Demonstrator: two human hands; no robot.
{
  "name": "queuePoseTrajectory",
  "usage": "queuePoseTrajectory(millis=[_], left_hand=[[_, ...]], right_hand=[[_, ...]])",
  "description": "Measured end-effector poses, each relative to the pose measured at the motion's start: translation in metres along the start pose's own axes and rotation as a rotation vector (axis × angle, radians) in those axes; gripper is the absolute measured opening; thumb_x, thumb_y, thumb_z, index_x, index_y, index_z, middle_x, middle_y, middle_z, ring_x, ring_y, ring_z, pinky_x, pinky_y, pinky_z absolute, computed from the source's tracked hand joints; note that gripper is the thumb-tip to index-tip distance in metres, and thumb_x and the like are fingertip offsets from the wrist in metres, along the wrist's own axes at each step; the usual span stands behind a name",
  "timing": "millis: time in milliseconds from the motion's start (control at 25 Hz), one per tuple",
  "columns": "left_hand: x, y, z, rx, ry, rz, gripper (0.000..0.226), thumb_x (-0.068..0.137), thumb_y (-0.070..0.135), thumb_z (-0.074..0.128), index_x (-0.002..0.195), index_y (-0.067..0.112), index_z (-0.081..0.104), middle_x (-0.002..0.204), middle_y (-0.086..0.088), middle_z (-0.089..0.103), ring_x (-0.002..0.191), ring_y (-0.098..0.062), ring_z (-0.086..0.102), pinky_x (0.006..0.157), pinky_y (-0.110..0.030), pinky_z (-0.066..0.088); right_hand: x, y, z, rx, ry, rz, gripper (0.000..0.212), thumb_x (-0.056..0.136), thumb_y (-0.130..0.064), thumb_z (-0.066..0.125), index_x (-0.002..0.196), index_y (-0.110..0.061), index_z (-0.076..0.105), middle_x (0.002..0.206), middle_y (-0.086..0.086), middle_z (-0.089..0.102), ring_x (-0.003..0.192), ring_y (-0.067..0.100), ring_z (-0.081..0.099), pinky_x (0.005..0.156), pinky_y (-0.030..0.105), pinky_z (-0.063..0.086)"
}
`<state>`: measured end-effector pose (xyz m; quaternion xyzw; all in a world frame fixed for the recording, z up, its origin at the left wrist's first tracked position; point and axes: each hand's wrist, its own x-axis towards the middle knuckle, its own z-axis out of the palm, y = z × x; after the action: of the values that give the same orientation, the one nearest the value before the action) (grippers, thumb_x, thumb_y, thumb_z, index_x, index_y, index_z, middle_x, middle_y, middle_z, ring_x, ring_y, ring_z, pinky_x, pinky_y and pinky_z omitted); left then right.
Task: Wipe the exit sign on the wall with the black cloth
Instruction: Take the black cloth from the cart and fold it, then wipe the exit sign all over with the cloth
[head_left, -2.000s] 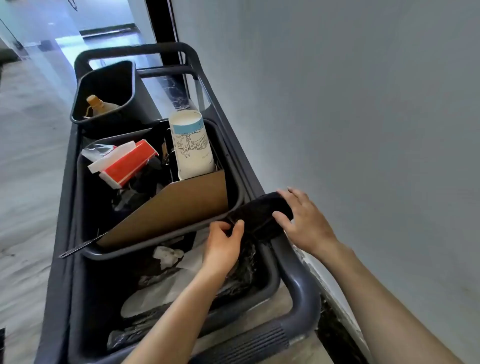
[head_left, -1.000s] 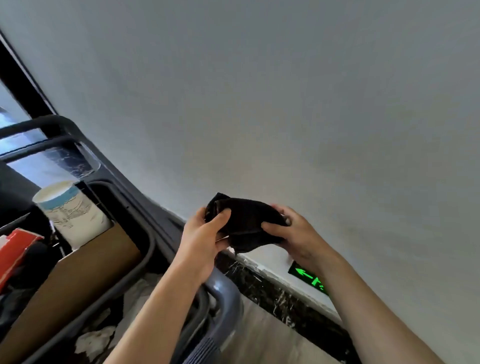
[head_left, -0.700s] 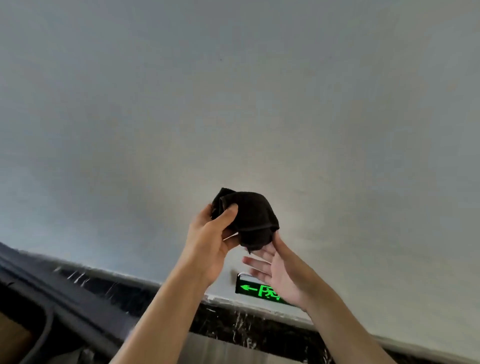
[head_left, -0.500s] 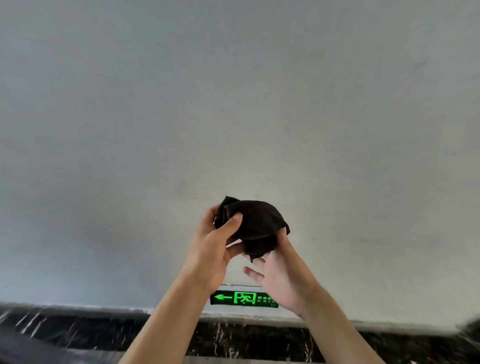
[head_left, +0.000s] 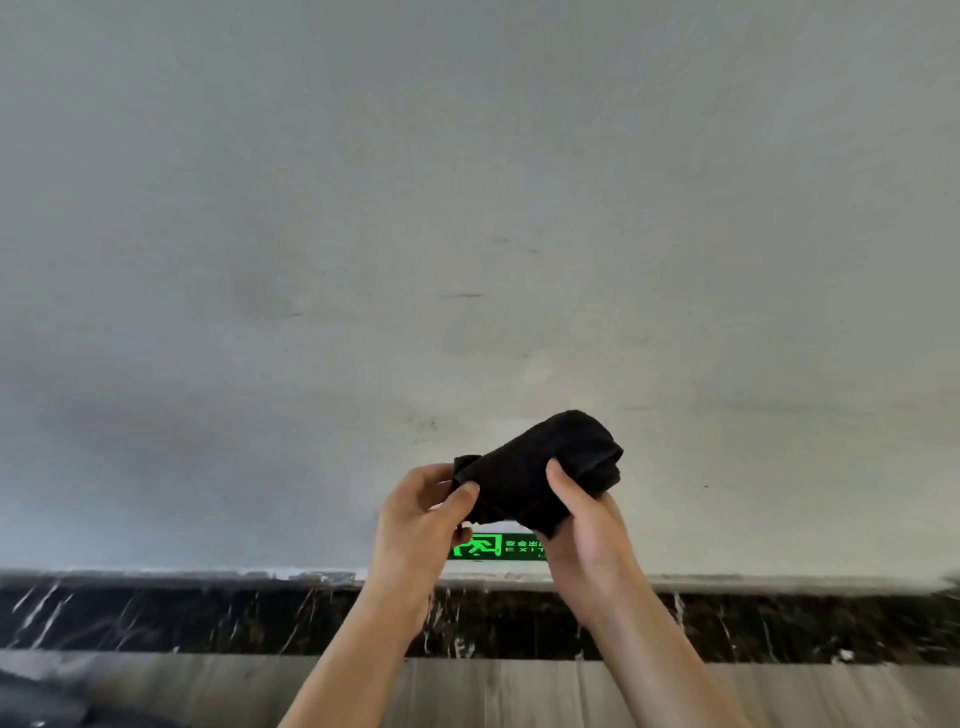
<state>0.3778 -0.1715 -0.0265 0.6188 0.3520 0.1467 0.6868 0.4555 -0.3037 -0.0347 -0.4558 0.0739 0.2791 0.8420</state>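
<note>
A bunched black cloth (head_left: 540, 470) is held up in front of the wall by both hands. My left hand (head_left: 418, 525) pinches its left end between thumb and fingers. My right hand (head_left: 584, 530) grips its right side, thumb on top. Low on the wall, directly behind and below the hands, glows a green exit sign (head_left: 496, 546) with a running figure. My hands cover both ends of the sign. The cloth hangs a little above the sign and apart from the wall.
The pale grey wall (head_left: 467, 234) fills most of the view. A black marble skirting (head_left: 208, 618) runs along its base, with grey wood-look floor (head_left: 493, 691) below. A dark shape sits at the bottom left corner.
The view swung from the cart to face the wall squarely. My right hand went from lying open under the cloth to gripping it, and the cloth now lies stretched sideways between both hands.
</note>
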Motion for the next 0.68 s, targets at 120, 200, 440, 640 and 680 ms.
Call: queuePoseTrajectory(millis=[120, 200, 440, 640, 680], left_hand=[[0.044, -0.051, -0.003, 0.158, 0.085, 0.129, 0.012, 0.1, 0.017, 0.062, 0.099, 0.028, 0.065, 0.1, 0.008, 0.072, 0.098, -0.017, 0.069, 0.085, -0.031, 0.057], [0.072, -0.083, -0.007, 0.373, 0.181, 0.271, 0.012, 0.101, 0.024, 0.056, 0.107, 0.034, 0.06, 0.115, 0.016, 0.06, 0.112, -0.012, 0.06, 0.09, -0.026, 0.051], [0.166, -0.151, -0.013, 0.931, 0.39, 0.925, 0.051, 0.097, 0.029, 0.045, 0.146, 0.018, 0.039, 0.161, -0.005, 0.022, 0.15, -0.029, 0.016, 0.121, -0.045, 0.015], [0.231, -0.166, -0.019, 1.245, 0.458, 1.514, 0.062, 0.094, 0.025, 0.053, 0.151, 0.01, 0.034, 0.158, -0.009, 0.023, 0.147, -0.033, 0.023, 0.123, -0.051, 0.009], [0.243, -0.165, -0.02, 1.272, 0.483, 1.605, 0.062, 0.094, 0.025, 0.055, 0.151, 0.01, 0.035, 0.157, -0.009, 0.025, 0.146, -0.033, 0.024, 0.122, -0.051, 0.01]], right_hand=[[0.039, 0.039, -0.027, 0.051, 0.1, -0.026, 0.028, 0.085, -0.015, 0.065, 0.112, -0.016, 0.065, 0.104, 0.006, 0.076, 0.095, 0.019, 0.071, 0.083, 0.036, 0.051], [0.062, 0.062, -0.045, 0.068, 0.136, -0.038, 0.03, 0.083, -0.014, 0.067, 0.112, -0.018, 0.064, 0.104, 0.005, 0.076, 0.094, 0.019, 0.072, 0.083, 0.035, 0.051], [0.124, 0.131, -0.09, 0.094, 0.084, -0.065, 0.046, 0.069, -0.015, 0.07, 0.115, -0.016, 0.065, 0.109, 0.007, 0.074, 0.097, 0.021, 0.071, 0.084, 0.035, 0.048], [0.147, 0.172, -0.128, 0.034, -0.003, -0.156, 0.046, 0.072, -0.011, 0.067, 0.117, -0.016, 0.063, 0.113, 0.006, 0.073, 0.103, 0.022, 0.069, 0.087, 0.034, 0.047], [0.152, 0.179, -0.135, 0.026, -0.007, -0.187, 0.046, 0.073, -0.011, 0.066, 0.118, -0.017, 0.063, 0.114, 0.006, 0.073, 0.104, 0.021, 0.069, 0.088, 0.036, 0.046]])
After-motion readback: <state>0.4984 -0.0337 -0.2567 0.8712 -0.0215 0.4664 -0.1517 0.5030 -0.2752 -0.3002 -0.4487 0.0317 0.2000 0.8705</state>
